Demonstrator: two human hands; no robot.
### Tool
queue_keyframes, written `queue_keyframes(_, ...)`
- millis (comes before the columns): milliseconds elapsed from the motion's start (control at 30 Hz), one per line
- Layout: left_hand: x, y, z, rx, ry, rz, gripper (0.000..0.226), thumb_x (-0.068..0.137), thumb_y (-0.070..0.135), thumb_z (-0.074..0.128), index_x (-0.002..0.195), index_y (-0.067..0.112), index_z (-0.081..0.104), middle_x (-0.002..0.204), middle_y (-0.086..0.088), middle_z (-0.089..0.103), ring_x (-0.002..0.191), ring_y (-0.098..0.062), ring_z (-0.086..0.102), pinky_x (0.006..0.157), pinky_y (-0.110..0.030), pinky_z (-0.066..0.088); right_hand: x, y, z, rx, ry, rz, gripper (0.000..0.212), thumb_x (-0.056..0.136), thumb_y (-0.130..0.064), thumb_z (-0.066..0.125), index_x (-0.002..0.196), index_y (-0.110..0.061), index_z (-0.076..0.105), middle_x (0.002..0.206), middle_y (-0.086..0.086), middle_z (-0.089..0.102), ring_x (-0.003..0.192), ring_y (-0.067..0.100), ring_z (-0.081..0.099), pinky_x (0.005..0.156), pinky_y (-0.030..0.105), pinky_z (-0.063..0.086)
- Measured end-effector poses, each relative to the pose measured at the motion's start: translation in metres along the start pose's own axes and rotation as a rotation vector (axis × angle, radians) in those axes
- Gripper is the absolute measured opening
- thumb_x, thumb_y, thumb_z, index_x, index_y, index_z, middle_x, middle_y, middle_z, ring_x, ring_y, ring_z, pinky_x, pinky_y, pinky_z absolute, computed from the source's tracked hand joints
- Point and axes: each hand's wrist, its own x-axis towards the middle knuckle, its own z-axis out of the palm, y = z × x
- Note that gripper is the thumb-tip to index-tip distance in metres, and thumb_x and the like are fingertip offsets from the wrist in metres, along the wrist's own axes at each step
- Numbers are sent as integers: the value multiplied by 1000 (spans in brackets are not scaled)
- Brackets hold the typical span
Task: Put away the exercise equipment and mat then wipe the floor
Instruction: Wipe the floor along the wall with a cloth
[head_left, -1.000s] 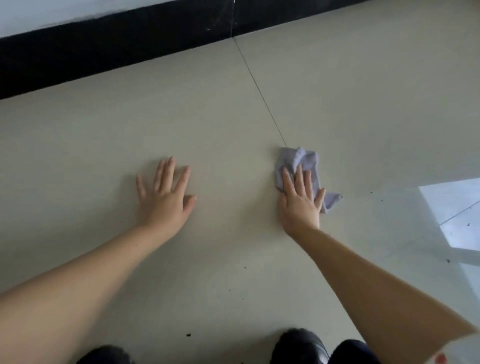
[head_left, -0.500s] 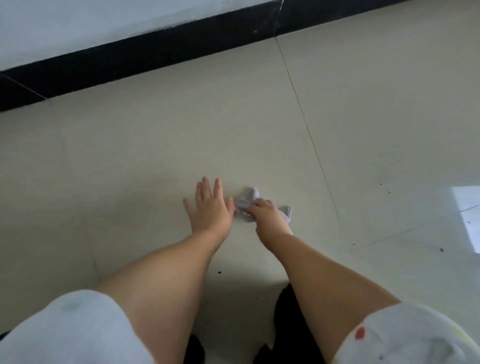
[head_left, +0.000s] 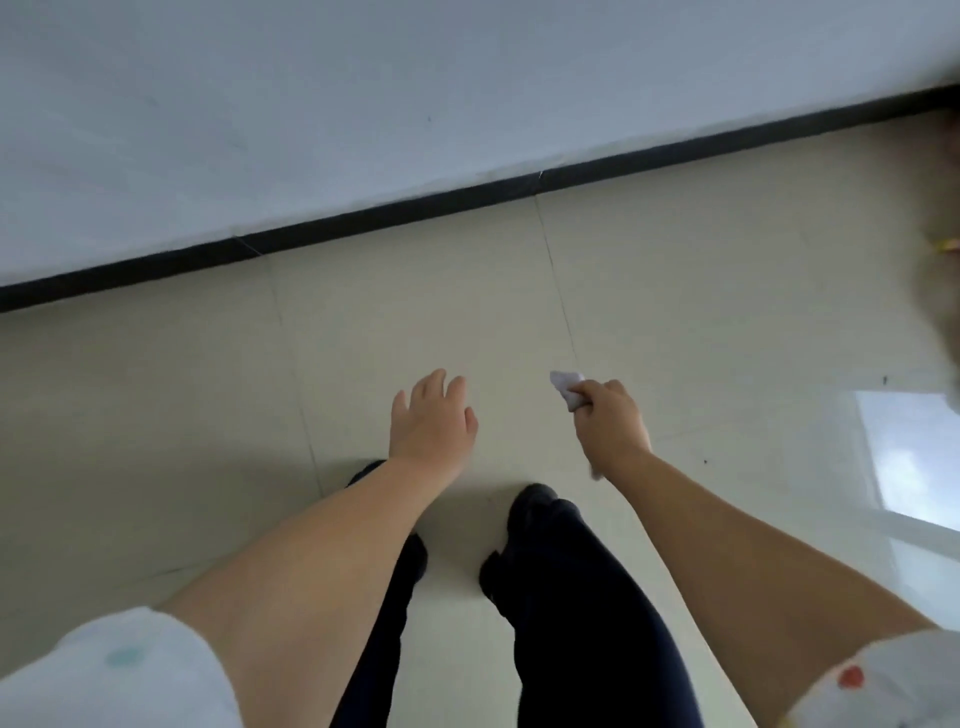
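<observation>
Two hands hang above the pale floor (head_left: 675, 291); right hand (head_left: 613, 421) grips a bunched cloth (head_left: 569, 387), soft, light, likely easily wadded anywhere; left hand (head_left: 434, 415) loose-fingered, holding nothing.

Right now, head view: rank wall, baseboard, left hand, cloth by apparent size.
1. wall
2. baseboard
3. left hand, though it's nearer the camera, so its place against the baseboard is unsure
4. cloth, mostly hidden in the right hand
</observation>
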Motion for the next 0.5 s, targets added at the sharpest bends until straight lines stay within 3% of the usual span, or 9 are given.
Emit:
queue_keyframes(67, -33, 9, -48, -2, -18, 2, 45, 101, 26, 29, 145, 18, 28, 156, -8, 21, 144, -21, 17, 117, -44, 16, -39, -29, -38, -48, 2, -52, 32, 85, -3, 35, 97, -17, 61, 102, 0, 43, 93, 28, 53, 72, 39, 52)
queue_keyframes(267, -128, 22, -183, 46, 97, 60, 45, 101, 28, 31, 145, 18, 30, 154, -8, 26, 142, -23, 23, 116, -45, 20, -144, -123, -139, -105, 113, -243, 35, 86, -2, 40, 107, -16, 63, 100, -1, 40, 97, 24, 48, 78, 38, 49)
queue_keyframes(400, -160, 23, -241, 48, 185, 51, 45, 100, 28, 31, 144, 18, 29, 152, -8, 27, 139, -24, 27, 113, -44, 23, -181, -168, -178, -214, 176, -408, 35, 88, -3, 41, 110, -20, 62, 101, -4, 41, 95, 15, 40, 72, 27, 37)
queue_keyframes(500, -180, 16, -272, 39, 274, 37, 46, 100, 28, 31, 145, 18, 27, 152, -7, 27, 139, -23, 27, 112, -42, 24, -199, -199, -202, -316, 217, -548, 36, 87, -3, 43, 112, -20, 61, 105, 0, 47, 100, 17, 43, 71, 26, 36)
